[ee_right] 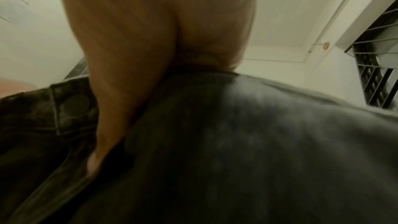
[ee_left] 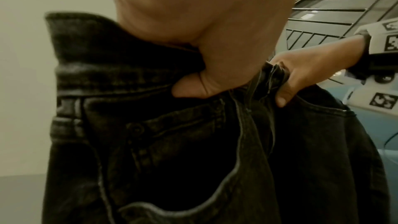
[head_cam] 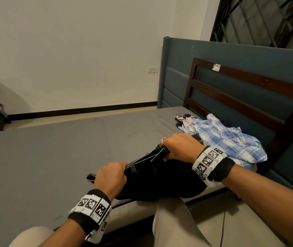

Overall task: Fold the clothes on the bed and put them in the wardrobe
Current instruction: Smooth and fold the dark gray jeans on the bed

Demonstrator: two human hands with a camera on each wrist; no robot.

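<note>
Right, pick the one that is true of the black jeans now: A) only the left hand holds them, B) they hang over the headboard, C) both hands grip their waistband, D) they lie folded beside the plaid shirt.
C: the left hand and the right hand each clutch the waistband of the black jeans, held over the bed's near edge, apart from the blue plaid shirt lying unfolded on the mattress.

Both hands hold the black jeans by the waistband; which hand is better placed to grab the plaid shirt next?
Right. The right hand grips the black jeans directly beside the blue plaid shirt; the left hand grips the waistband's far end, so it would probably have to cross over.
</note>
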